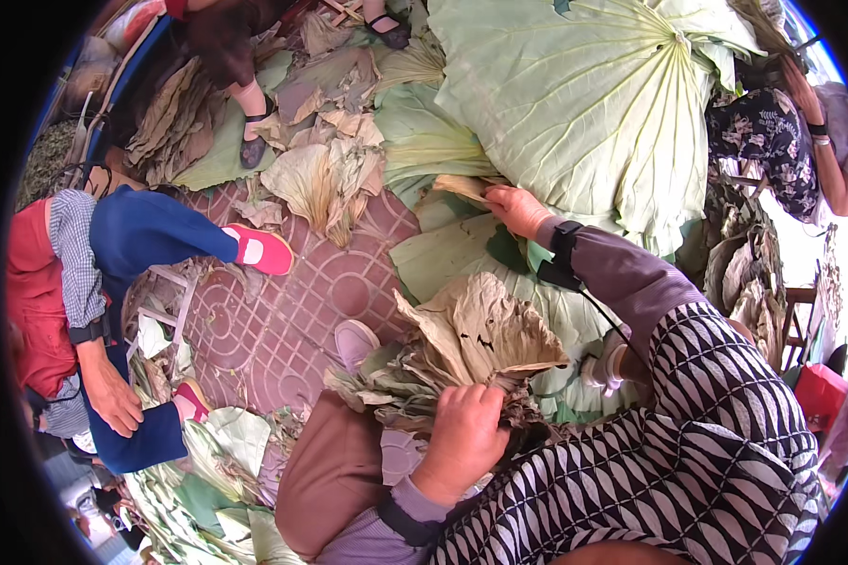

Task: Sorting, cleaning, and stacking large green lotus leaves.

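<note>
My left hand grips a bundle of dried lotus leaves above my lap. A broad tan leaf with a few small dark holes opens out at the top of that bundle. Farther forward, my right hand pinches a folded brown piece of dry leaf between thumb and fingers. It is beside the lower edge of a very large pale green lotus leaf with yellowish veins radiating from its centre. More flattened green leaves lie beneath my right forearm.
Reddish patterned paving shows between the leaf piles. Crumpled dry leaves lie ahead, and greener ones at lower left. A seated person in blue trousers is at left; others sit ahead and at right. Brown leaves are stacked at right.
</note>
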Tool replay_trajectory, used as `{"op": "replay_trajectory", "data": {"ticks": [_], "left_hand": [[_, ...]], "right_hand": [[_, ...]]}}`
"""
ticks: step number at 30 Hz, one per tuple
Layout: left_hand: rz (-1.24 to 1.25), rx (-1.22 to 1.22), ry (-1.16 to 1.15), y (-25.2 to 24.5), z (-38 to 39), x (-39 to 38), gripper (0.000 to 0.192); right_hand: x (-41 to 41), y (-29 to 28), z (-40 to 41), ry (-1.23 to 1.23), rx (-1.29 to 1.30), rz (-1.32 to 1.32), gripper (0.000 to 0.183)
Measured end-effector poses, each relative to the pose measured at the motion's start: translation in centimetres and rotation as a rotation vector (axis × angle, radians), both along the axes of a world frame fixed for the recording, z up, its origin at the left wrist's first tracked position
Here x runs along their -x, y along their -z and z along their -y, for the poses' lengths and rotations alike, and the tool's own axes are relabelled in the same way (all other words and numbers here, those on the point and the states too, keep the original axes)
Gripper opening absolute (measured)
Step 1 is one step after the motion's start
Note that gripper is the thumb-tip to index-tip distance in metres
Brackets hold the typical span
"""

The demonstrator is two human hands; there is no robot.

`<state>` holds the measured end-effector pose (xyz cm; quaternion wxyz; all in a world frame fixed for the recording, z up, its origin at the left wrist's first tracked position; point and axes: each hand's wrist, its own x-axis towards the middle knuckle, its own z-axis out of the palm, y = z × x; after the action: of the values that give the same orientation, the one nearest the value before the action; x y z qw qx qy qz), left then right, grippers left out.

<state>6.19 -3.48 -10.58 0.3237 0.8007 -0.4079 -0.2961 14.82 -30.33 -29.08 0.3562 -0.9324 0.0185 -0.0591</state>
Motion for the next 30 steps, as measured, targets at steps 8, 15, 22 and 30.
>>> {"op": "replay_trajectory", "data": {"ticks": [8,15,22,30], "left_hand": [[0.038,0.03,-0.039,0.3,0.1,-0.4,0.027],[-0.006,-0.048,-0.34,-0.7,0.6,-1.2,0.032],[-0.061,0.049,-0.365,-0.5,0.6,-0.9,0.037],[0.134,-0.008,-0.377,-0.8,0.3,-1.3,0.035]], "right_hand": [[3.2,-5.8,-0.2,-0.441,-0.566,-0.562,0.017],[5.0,-8.1,-3.8,-0.909,-1.165,-1.047,0.038],[3.9,-9.2,-5.1,-1.135,-0.721,-1.097,0.043],[3.8,-7.4,-5.6,-1.126,-0.845,-1.117,0.039]]}}
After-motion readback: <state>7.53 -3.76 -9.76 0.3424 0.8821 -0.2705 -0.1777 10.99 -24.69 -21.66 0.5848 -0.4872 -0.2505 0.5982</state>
